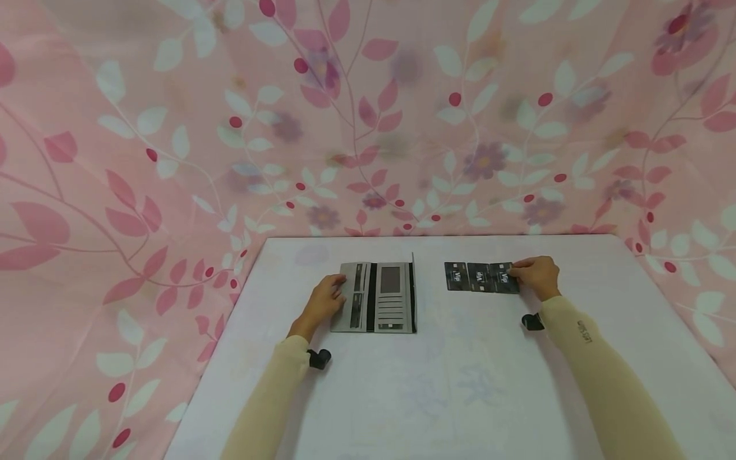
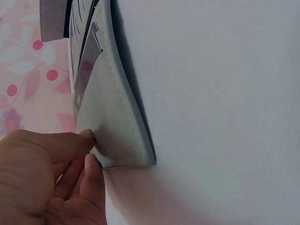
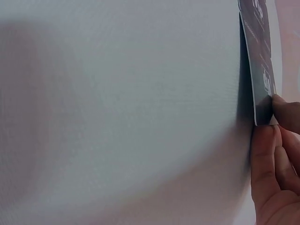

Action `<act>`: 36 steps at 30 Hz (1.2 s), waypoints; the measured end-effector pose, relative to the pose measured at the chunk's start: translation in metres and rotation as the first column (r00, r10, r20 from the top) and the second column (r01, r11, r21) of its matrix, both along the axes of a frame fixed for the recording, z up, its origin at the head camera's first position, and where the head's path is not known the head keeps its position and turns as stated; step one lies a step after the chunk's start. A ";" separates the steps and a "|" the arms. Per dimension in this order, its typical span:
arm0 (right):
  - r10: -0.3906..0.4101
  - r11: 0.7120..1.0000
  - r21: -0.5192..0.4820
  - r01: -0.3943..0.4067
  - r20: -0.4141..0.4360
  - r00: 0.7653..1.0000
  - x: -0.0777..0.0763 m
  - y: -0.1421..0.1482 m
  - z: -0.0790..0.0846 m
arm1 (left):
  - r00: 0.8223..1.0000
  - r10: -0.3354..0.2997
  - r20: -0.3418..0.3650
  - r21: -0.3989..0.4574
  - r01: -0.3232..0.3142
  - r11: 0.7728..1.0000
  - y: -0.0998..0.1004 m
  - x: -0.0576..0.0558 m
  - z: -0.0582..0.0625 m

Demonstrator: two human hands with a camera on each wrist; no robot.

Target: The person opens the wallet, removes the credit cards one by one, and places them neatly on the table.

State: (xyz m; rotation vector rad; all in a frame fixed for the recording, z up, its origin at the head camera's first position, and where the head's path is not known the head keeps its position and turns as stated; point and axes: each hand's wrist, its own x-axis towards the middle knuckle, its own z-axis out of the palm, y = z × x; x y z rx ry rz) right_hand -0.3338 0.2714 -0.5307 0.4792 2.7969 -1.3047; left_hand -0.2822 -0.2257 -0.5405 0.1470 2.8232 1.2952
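i have the left hand [image 1: 323,301] pinching the nearest edge of the open grey wallet [image 1: 372,310], just to its right. dark cards [image 1: 358,278] sit in slots on the panel beside that hand; another card [image 1: 391,326] shows in the farther panel's lowest slot. my right hand [image 1: 538,276] pinches the end vip card [image 1: 501,283]; two matching cards [image 1: 478,278] lie leftward of it on the white table [image 1: 437,390].

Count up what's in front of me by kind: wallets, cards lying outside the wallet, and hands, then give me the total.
Wallet: 1
Loose cards: 3
Hands, left hand and right hand: 2
Total: 6
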 end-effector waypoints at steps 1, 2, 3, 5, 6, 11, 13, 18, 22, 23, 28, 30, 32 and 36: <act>0.005 1.000 0.007 -0.005 -0.007 1.000 0.000 0.000 0.000 | 1.000 -0.002 -0.004 -0.003 0.002 1.000 0.000 0.000 0.000; 0.010 1.000 0.015 -0.010 -0.014 1.000 0.000 0.000 -0.001 | 1.000 -0.003 -0.006 -0.005 0.003 1.000 0.000 0.000 0.000; 0.016 1.000 0.023 -0.016 -0.021 1.000 0.000 0.000 -0.001 | 1.000 -0.003 -0.009 -0.007 0.002 1.000 0.000 0.000 0.001; 0.033 0.999 0.040 -0.031 -0.037 0.999 0.002 0.000 -0.001 | 1.000 -0.004 -0.013 -0.010 0.004 1.000 0.001 0.001 0.001; 0.038 0.998 0.047 -0.036 -0.043 0.998 0.002 0.000 -0.002 | 1.000 -0.004 -0.013 -0.009 0.004 1.000 0.001 0.001 0.001; 0.075 0.992 0.107 -0.067 -0.068 0.995 0.003 -0.003 -0.001 | 1.000 0.000 -0.009 0.009 0.000 1.000 0.001 0.003 0.001; 0.101 0.985 0.149 -0.087 -0.088 0.991 0.004 -0.005 0.002 | 1.000 -0.001 -0.016 0.015 0.001 1.000 0.001 0.003 0.001; 0.136 0.972 0.210 -0.109 -0.118 0.984 0.005 -0.011 0.008 | 0.999 -0.012 -0.034 0.029 0.013 0.999 0.001 0.003 0.001; 0.122 0.969 0.226 -0.095 -0.108 0.987 0.004 -0.014 0.009 | 0.999 -0.023 -0.035 0.041 0.025 0.999 0.001 0.002 0.003; 0.123 0.968 0.232 -0.093 -0.119 0.985 0.003 -0.016 0.009 | 0.999 -0.025 -0.036 0.043 0.026 0.999 0.001 0.002 0.004; 0.161 0.969 0.225 -0.103 -0.256 0.953 -0.001 -0.037 0.015 | 0.999 -0.020 -0.030 0.030 0.021 0.999 0.001 0.001 0.005; 0.187 0.971 0.202 -0.130 -0.295 0.937 -0.005 -0.056 0.022 | 0.999 -0.019 -0.030 0.016 0.019 1.000 0.000 0.001 0.003; 0.225 0.969 0.175 -0.176 -0.321 0.920 -0.009 -0.080 0.030 | 0.999 -0.017 -0.028 0.013 0.017 1.000 0.000 0.001 0.002; 0.290 0.957 0.097 -0.273 -0.343 0.894 -0.015 -0.136 0.044 | 0.999 -0.019 -0.026 0.033 0.020 0.999 0.000 0.001 0.000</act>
